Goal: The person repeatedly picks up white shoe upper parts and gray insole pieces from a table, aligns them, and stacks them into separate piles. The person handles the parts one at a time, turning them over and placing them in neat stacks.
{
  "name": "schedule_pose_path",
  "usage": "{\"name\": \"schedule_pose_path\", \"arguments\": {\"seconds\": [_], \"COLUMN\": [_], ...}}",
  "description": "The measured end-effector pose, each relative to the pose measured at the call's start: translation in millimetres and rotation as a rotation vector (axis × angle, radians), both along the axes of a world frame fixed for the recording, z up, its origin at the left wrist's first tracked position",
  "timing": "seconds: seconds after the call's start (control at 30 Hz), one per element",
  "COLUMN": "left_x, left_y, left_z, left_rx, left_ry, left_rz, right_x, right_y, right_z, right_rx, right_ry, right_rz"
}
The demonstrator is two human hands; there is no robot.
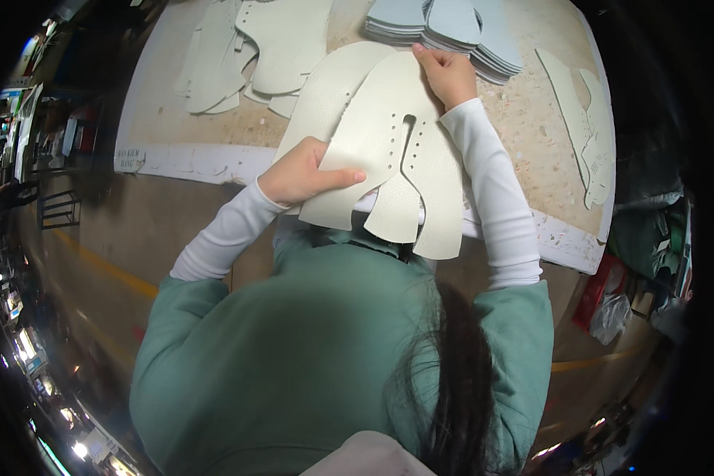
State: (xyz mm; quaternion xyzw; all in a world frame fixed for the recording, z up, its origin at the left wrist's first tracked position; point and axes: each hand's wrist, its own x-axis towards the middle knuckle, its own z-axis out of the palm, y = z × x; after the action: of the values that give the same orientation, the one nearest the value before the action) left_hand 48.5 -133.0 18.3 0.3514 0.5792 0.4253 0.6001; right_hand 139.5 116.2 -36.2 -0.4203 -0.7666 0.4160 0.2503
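Note:
In front of me is a cream shoe upper [373, 107], rounded at the far end, with a slit and two rows of eyelet holes. My left hand [305, 170] grips its left side, the thumb lying on top and the fingers hidden underneath. At the far rounded edge, my right hand [450, 78] pinches the same upper between thumb and fingers. Another cream upper [319, 99] lies partly under it on the left. The near ends of the held upper hang over the table's front edge.
A stack of light grey-blue cut pieces [452, 28] sits just beyond my right hand. Cream uppers [282, 44] are piled at the far left of the worktable [182, 131]. More cream cut pieces [583, 127] lie along its right side. A red crate [599, 289] stands below, at right.

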Motion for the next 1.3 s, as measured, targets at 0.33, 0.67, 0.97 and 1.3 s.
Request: {"name": "schedule_pose_path", "arguments": {"seconds": [0.33, 0.67, 0.97, 1.3], "left_x": [17.7, 7.8, -60.3, -71.7], "left_y": [-56.5, -88.7, -23.2, 110.1], "left_z": [-1.3, 6.8, 39.5, 12.0], "left_rx": [0.001, -0.15, 0.296, 0.252], "left_ry": [-0.073, -0.204, 0.606, 1.223], "left_rz": [-0.005, -0.135, 0.119, 0.034], "right_x": [-0.1, 3.1, 15.6, 34.4], "right_y": [2.3, 5.5, -12.6, -12.1], "right_z": [-0.4, -1.3, 34.4, 56.5], "right_rx": [-0.019, 0.035, 0.298, 0.485], "right_ry": [-0.033, 0.036, 0.176, 0.323], "right_rz": [-0.014, 0.015, 0.079, 0.012]}}
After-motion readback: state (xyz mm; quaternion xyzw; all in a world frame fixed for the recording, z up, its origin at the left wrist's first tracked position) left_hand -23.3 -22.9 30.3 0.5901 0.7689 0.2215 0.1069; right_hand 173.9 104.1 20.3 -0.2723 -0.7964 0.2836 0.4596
